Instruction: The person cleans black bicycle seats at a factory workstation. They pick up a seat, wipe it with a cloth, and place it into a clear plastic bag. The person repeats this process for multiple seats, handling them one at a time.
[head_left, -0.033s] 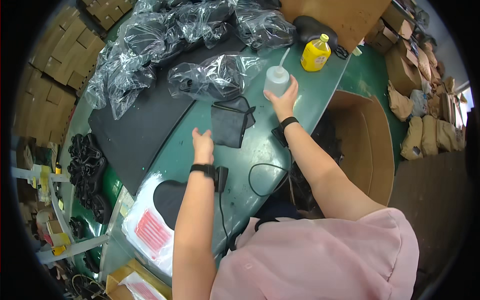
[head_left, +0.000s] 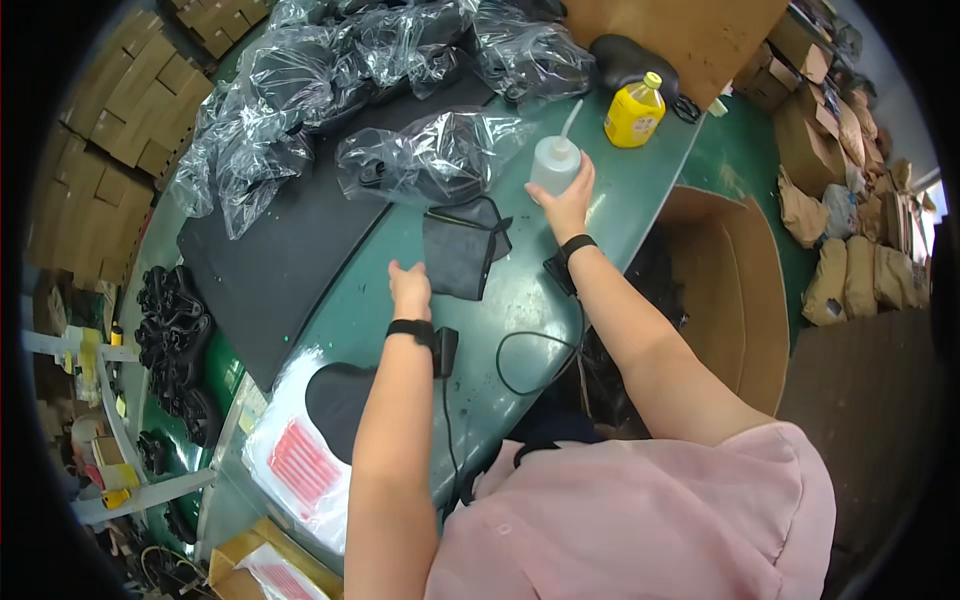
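Note:
My right hand (head_left: pixel 567 202) is wrapped round a translucent white squeeze bottle (head_left: pixel 553 168) with a thin slanted spout, upright at the table's far right. Left of it lies a flat black leather-like piece (head_left: pixel 456 258) with a strap or tie along its right side. My left hand (head_left: pixel 409 287) is close to that piece's left edge, fingers partly spread and holding nothing that I can see. Whether its fingertips touch the piece is hard to tell. Beyond the black piece lies a clear plastic bag (head_left: pixel 440 155) with a dark item inside.
Behind the squeeze bottle stands a yellow bottle (head_left: pixel 634 112). More bagged black items (head_left: pixel 330 75) are heaped at the back, near a large black sheet (head_left: pixel 285 260). A white sheet with red stripes (head_left: pixel 300 470) lies near left. An open carton (head_left: pixel 745 290) stands right of the green table (head_left: pixel 490 430).
My left hand has shifted very slightly right, nearer the black piece. My right hand stays round the squeeze bottle.

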